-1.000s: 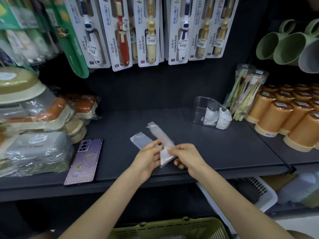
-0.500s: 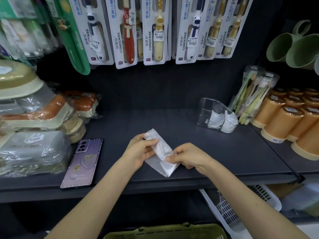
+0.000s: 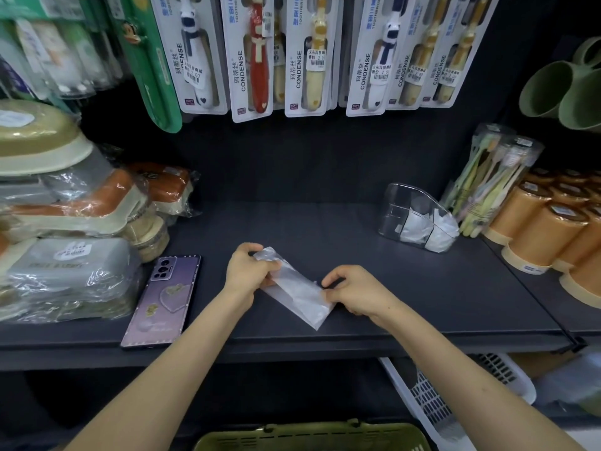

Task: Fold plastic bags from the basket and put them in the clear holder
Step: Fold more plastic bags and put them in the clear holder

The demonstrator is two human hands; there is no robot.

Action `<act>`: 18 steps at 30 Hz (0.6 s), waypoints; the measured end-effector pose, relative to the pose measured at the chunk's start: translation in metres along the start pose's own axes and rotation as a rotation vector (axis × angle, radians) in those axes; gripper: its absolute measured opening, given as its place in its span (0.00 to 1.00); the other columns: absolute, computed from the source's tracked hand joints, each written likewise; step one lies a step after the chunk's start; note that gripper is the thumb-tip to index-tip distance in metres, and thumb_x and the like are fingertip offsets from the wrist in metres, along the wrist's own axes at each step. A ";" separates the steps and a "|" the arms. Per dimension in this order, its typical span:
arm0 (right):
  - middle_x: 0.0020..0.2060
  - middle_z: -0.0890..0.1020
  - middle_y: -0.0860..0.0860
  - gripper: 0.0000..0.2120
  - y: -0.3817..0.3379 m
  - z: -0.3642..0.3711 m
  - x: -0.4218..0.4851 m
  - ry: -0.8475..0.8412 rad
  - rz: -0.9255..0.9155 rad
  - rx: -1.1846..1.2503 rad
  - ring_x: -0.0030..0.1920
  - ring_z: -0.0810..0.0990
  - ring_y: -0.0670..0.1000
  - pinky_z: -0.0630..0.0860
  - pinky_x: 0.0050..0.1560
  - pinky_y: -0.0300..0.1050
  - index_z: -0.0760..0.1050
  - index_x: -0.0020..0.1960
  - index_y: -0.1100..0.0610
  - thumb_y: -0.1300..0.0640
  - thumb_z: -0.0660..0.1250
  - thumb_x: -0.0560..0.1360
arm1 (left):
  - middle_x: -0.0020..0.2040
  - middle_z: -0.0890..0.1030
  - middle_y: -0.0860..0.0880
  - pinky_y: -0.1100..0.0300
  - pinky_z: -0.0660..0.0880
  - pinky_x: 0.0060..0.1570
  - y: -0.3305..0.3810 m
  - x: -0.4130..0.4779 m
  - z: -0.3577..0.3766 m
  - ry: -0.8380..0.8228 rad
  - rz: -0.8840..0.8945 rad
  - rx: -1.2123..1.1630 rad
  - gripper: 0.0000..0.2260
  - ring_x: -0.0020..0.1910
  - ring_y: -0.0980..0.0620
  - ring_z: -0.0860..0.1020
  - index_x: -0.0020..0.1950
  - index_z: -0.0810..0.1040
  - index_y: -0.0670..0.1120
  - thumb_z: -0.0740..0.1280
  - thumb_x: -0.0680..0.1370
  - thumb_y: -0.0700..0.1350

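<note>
closest thing is the green basket [image 3: 312, 437]. only its rim pokes in below the shelf's front edge, so i can't see what's left inside. there's one of those, plus one white basket [image 3: 432, 405] off to the right under the shelf.

up on the shelf [image 3: 422, 304], around the middle of the front edge, both grips are on one bag [image 3: 292, 289]. it's already down to a narrow flat strip lying diagonal. the left grip [image 3: 247, 275] is curled round the far end, pinching it. the right grip [image 3: 354, 292] is pinching the near end along its right side. can't tell if the strip rests on the shelf or is just held low over it.

so i'd say this is mid-fold. the long folds look done and what's left is doubling the strip up short. the next move probably needs one end carried over onto the other without the slippery film springing open. after that it's a carry toward the back right.

one phone [image 3: 162, 301] sits at the front left edge, not part of the job.

further back, toward the right end, there's one clear holder [image 3: 398, 203] with two white folded bags [image 3: 414, 227] side by side inside. so the count is two in, one in hand.
</note>
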State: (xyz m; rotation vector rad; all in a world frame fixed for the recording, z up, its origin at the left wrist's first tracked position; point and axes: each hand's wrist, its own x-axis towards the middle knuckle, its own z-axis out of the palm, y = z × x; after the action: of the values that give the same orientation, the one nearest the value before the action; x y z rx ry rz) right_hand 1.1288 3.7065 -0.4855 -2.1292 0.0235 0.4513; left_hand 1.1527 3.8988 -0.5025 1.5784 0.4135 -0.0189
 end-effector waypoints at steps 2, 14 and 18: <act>0.34 0.75 0.48 0.05 -0.003 0.002 0.005 0.016 -0.023 -0.069 0.27 0.68 0.41 0.62 0.23 0.30 0.75 0.48 0.56 0.63 0.69 0.74 | 0.48 0.76 0.45 0.62 0.78 0.31 0.002 0.005 -0.004 -0.001 -0.018 0.049 0.16 0.39 0.51 0.78 0.58 0.72 0.41 0.71 0.73 0.32; 0.32 0.75 0.46 0.05 -0.012 0.006 0.010 0.013 -0.037 -0.204 0.32 0.71 0.44 0.65 0.31 0.37 0.76 0.41 0.56 0.64 0.70 0.71 | 0.50 0.81 0.43 0.51 0.73 0.51 -0.005 0.009 -0.026 0.261 0.641 0.835 0.11 0.48 0.40 0.79 0.55 0.80 0.43 0.66 0.75 0.44; 0.30 0.74 0.47 0.05 -0.015 0.005 0.011 0.001 -0.028 -0.207 0.29 0.69 0.43 0.62 0.26 0.34 0.76 0.43 0.57 0.65 0.70 0.70 | 0.67 0.76 0.45 0.47 0.63 0.70 -0.027 -0.007 -0.017 -0.222 1.067 1.166 0.23 0.68 0.42 0.73 0.63 0.80 0.49 0.51 0.80 0.57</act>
State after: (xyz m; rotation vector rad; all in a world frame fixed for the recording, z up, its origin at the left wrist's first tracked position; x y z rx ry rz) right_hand 1.1400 3.7209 -0.4798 -2.3292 -0.0548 0.4526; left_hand 1.1343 3.9137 -0.5251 2.7210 -0.8156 0.4503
